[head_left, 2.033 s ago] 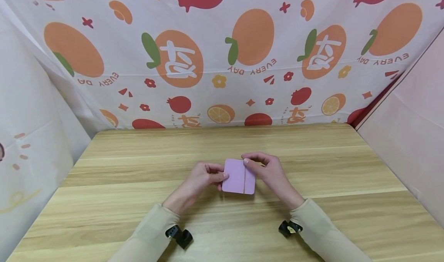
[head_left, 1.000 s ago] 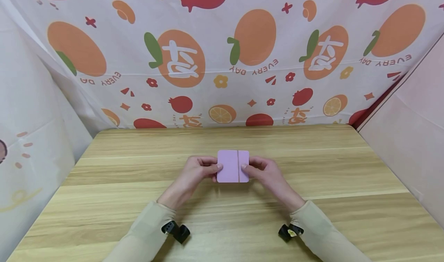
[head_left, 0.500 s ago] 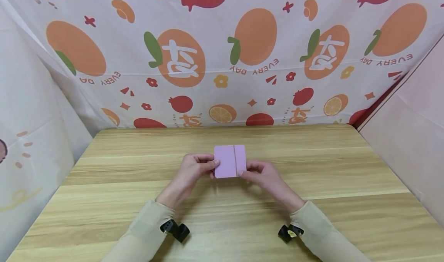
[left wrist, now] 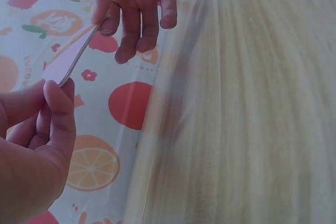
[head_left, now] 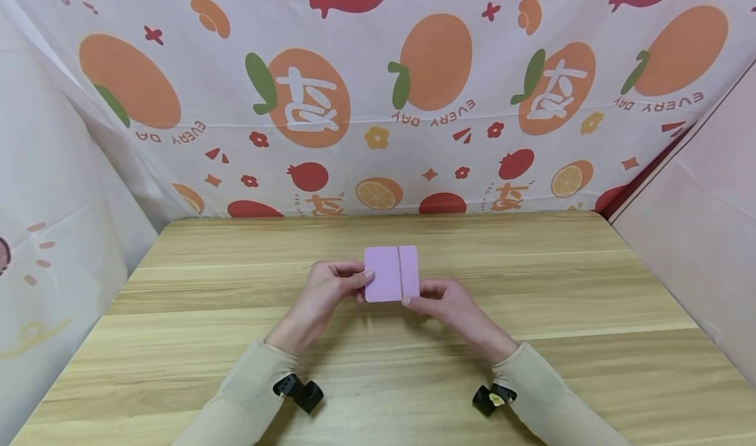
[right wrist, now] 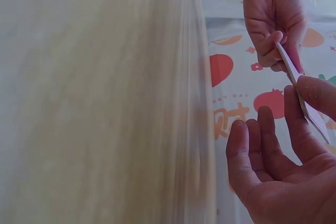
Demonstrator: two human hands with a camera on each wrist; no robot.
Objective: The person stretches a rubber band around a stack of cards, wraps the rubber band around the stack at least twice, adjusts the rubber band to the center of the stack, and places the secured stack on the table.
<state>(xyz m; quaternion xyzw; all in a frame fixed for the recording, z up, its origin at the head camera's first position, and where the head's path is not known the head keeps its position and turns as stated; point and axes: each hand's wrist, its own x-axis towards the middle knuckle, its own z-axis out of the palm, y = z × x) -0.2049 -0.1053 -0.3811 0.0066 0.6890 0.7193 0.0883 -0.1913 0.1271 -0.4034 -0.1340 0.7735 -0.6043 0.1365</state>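
A thin lilac square with rounded corners (head_left: 382, 275) is held up over the table between both hands. A narrow tan elastic band (head_left: 400, 269) runs around it, right of its middle. My left hand (head_left: 321, 295) pinches its left edge, thumb on the front face. My right hand (head_left: 451, 308) pinches the lower right edge with thumb and index finger, the thumb tip right at the band's lower end. Seen edge-on in the right wrist view, the lilac square (right wrist: 289, 61) shows a thin layered side, and the other right-hand fingers (right wrist: 239, 150) are spread loosely below.
A wooden table (head_left: 207, 341) lies under both arms. Behind it hangs a white cloth (head_left: 378, 164) printed with fruit, and pale cloth walls stand at left and right. A black wrist camera (head_left: 298, 393) sits on the left sleeve, another (head_left: 494, 398) on the right.
Both hands have carried the lilac square left and farther from the body, then kept it nearly still. The right hand has slid from its top edge down to the bottom, along the band.
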